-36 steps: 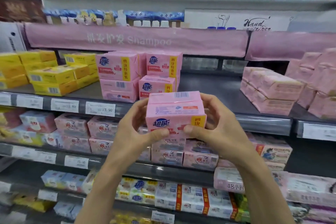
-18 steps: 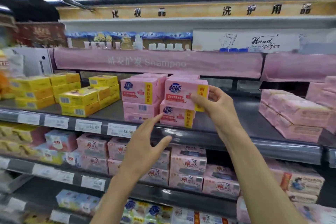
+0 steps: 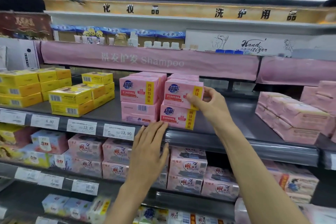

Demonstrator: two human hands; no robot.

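Note:
A pink soap pack (image 3: 179,92) with a blue logo and a yellow side stripe sits on top of another pink pack (image 3: 177,117) on the grey shelf (image 3: 227,133). My right hand (image 3: 209,102) pinches the top pack's right front corner with thumb and fingers. A second stack of the same pink packs (image 3: 139,90) stands just to its left. My left hand (image 3: 148,151) is flat with straight fingers, fingertips at the shelf's front rail below the lower pack.
Yellow soap boxes (image 3: 71,96) fill the shelf's left part, paler pink wrapped packs (image 3: 292,120) its right. Price tags (image 3: 119,132) line the rail. The shelf below holds more pink and mixed packs (image 3: 187,167). A pink shampoo banner (image 3: 145,60) hangs above.
The pack that both hands held in front of the shelf now sits on the right stack. My left hand let go and moved up to the shelf rail.

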